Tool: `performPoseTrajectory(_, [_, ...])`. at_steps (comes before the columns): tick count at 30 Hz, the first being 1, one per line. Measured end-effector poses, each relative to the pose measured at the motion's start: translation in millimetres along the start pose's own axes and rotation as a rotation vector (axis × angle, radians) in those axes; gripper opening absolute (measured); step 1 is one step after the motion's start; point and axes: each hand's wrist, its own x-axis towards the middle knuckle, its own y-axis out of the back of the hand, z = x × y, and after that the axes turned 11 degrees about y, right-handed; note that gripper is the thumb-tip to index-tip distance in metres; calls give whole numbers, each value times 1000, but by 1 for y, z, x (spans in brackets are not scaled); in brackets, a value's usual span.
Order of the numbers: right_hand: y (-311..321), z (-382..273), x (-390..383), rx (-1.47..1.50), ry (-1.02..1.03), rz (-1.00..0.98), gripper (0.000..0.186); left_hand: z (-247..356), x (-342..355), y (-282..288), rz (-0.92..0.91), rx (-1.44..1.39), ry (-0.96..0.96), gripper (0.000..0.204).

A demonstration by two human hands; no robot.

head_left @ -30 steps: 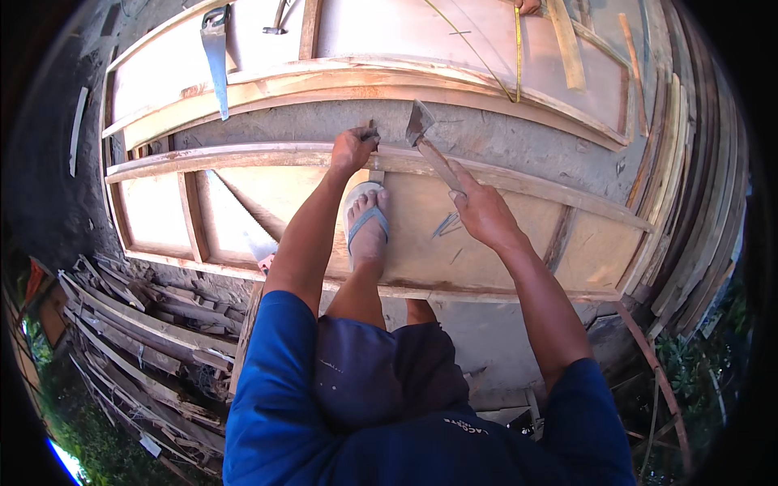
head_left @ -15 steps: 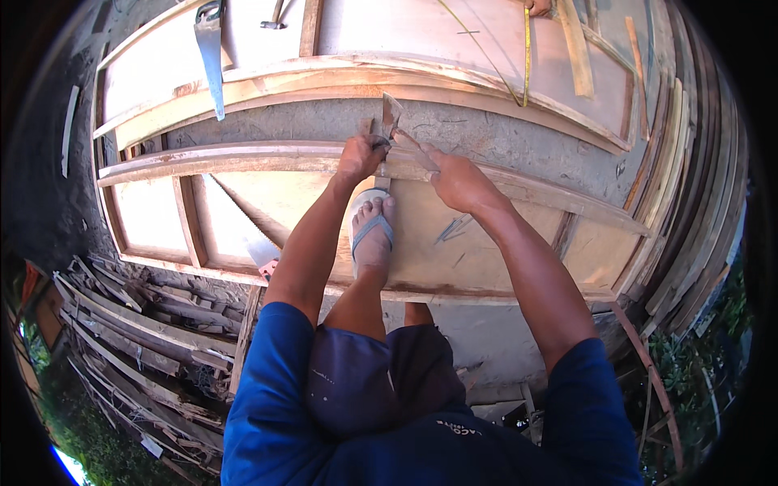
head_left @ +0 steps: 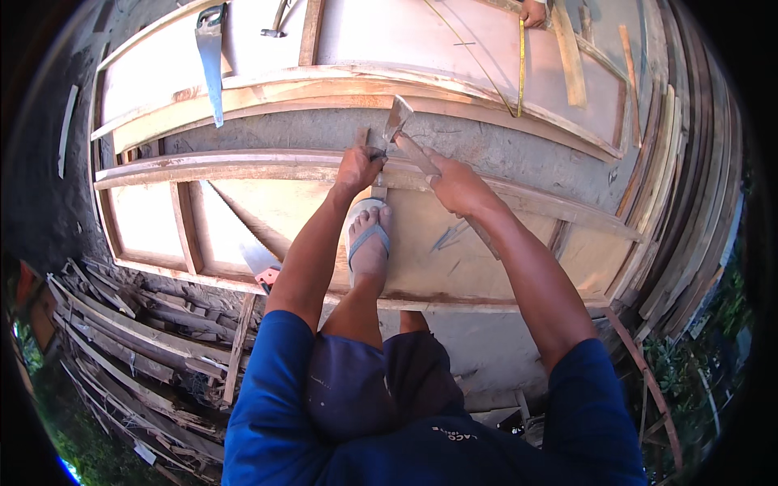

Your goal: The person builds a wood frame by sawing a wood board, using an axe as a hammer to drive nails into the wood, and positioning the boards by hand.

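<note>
My right hand [head_left: 456, 186] is closed round the wooden handle of a hatchet [head_left: 396, 119], whose wide metal head is raised just beyond the near frame's top rail. The handle's butt shows below my wrist. My left hand [head_left: 359, 168] is closed at the far rail of the near wooden frame [head_left: 267, 166], fingertips pinched on something small and dark that I cannot make out. A short wood piece [head_left: 362, 136] sticks out past that hand. My sandalled foot [head_left: 369, 239] rests on the frame's panel, just below my left hand.
A handsaw with a red handle [head_left: 266, 275] leans in the near frame. On the far frame [head_left: 340, 74] lie a blue handsaw [head_left: 211, 69], a hammer [head_left: 274, 32] and a yellow tape measure [head_left: 521, 65], beside another person's hand [head_left: 532, 12]. Long boards [head_left: 689, 162] stack at right; scrap wood [head_left: 154, 340] at left.
The hatchet has swung up and away from my left hand, its head tilting and more of the handle showing below my right hand. My left hand keeps its place on the rail.
</note>
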Motion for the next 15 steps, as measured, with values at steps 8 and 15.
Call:
performPoseTrajectory(8, [-12, 5, 3, 3, 70, 276, 64, -13, -15, 30, 48, 41, 13, 45])
performPoseTrajectory(15, [0, 10, -3, -22, 232, 392, 64, -50, -63, 52, 242, 670, 218, 64])
